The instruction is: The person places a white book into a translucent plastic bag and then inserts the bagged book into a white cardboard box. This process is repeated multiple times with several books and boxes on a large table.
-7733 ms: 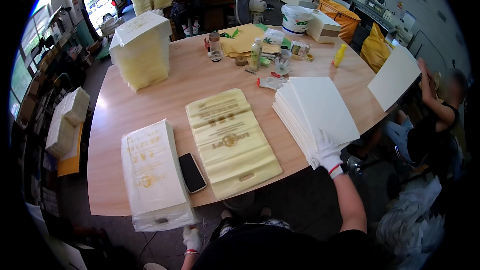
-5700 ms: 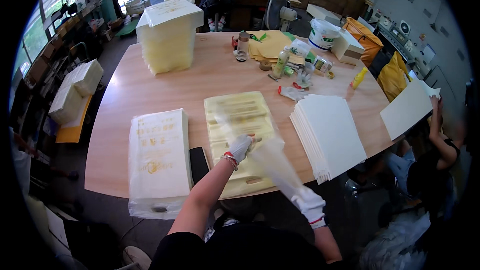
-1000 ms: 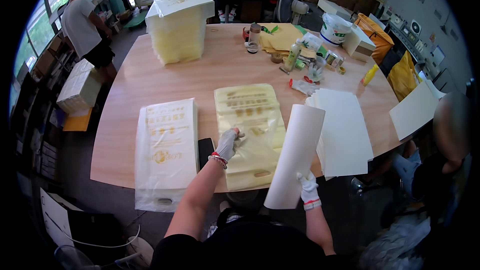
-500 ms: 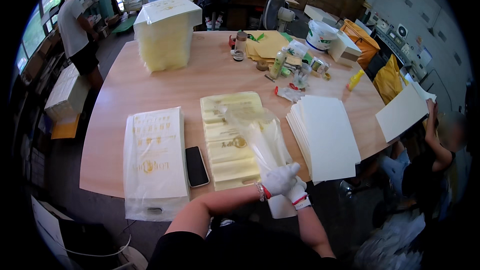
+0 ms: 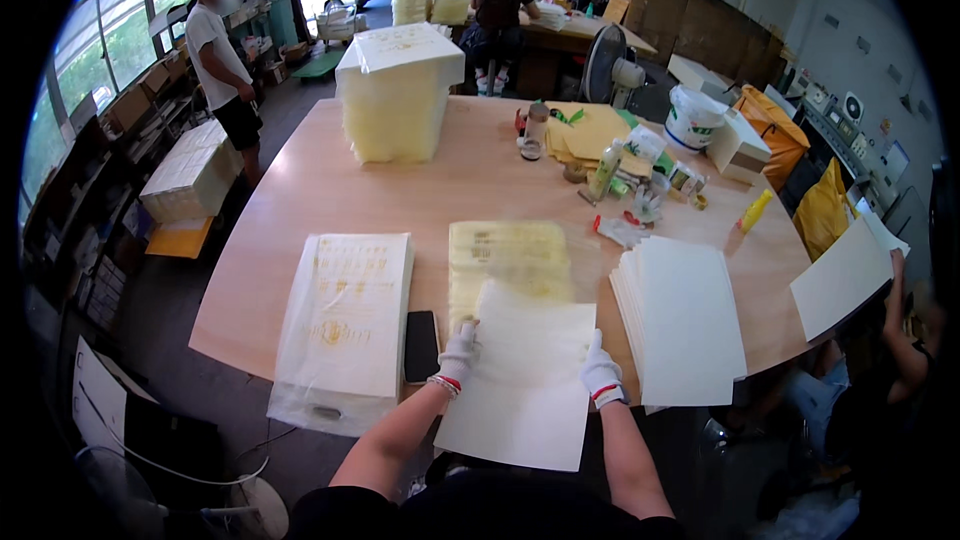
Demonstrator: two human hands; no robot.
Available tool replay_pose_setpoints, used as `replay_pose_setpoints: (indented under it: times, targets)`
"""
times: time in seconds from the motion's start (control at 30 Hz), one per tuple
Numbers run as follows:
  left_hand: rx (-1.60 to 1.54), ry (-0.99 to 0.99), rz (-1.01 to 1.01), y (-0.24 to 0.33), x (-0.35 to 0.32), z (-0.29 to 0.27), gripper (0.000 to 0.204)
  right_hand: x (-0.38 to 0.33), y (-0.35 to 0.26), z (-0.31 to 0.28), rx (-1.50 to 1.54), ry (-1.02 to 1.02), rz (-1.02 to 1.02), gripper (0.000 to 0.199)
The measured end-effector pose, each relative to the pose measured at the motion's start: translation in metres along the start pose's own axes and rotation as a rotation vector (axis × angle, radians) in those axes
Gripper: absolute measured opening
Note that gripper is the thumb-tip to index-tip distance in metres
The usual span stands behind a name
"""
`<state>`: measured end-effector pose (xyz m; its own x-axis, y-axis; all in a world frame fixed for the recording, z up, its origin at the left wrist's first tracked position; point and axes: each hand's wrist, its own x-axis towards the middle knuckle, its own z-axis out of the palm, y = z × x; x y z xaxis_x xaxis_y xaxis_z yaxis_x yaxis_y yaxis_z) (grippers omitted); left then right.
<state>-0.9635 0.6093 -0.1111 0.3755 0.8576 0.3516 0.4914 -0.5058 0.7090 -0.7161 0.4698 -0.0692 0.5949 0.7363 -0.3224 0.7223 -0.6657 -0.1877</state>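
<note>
A white card sheet (image 5: 525,380) lies between my two white-gloved hands over the table's near edge. My left hand (image 5: 458,348) grips its left side, thumb on top. On its right side my right hand (image 5: 600,370) is closed with the thumb up. Beneath the sheet's far edge is a pile of yellowish plastic bags with gold print (image 5: 510,250). Left of it rests a black phone (image 5: 422,345), beside a stack of white, gold-printed bagged packs (image 5: 345,330). To the right stands a stack of plain white sheets (image 5: 690,320), slightly fanned along its left side.
A tall pile of yellowish bags (image 5: 390,125) stands at the back left. Farther right are a bottle (image 5: 606,170), brown envelopes (image 5: 590,130), a white bucket (image 5: 693,120) and a yellow bottle (image 5: 755,210). At right, a co-worker's hand (image 5: 897,262) holds another white sheet.
My hands were together on a crumpled clear bag. Now they are apart, holding a flat white sheet by its sides. The view has shifted, moving the scene right and down.
</note>
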Motion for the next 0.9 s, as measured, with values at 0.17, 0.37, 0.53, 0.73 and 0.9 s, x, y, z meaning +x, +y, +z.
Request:
replay_pose_setpoints:
  times: [0.17, 0.37, 0.53, 0.73, 0.9]
  targets:
    - [0.007, -0.190, -0.276, 0.016, -0.057, -0.031, 0.032, -0.073, 0.006, 0.001, 0.071, -0.102, -0.169, 0.080]
    - [0.048, -0.553, -0.143, 0.094, -0.157, -0.133, 0.018, -0.192, 0.036, 0.019, 0.133, -0.142, -0.288, 0.070]
    - [-0.338, -0.349, -0.078, 0.094, -0.180, -0.125, 0.023, -0.224, 0.051, 0.052, 0.144, 0.023, -0.464, 0.067]
    - [-0.289, -0.308, -0.203, 0.059, -0.176, -0.111, 0.012, -0.209, 0.083, 0.045, 0.691, -0.333, -0.364, 0.042]
    - [-0.416, -0.214, 0.064, 0.089, -0.140, -0.106, 0.010, -0.155, 0.048, 0.074, 1.540, -0.291, 0.168, 0.034]
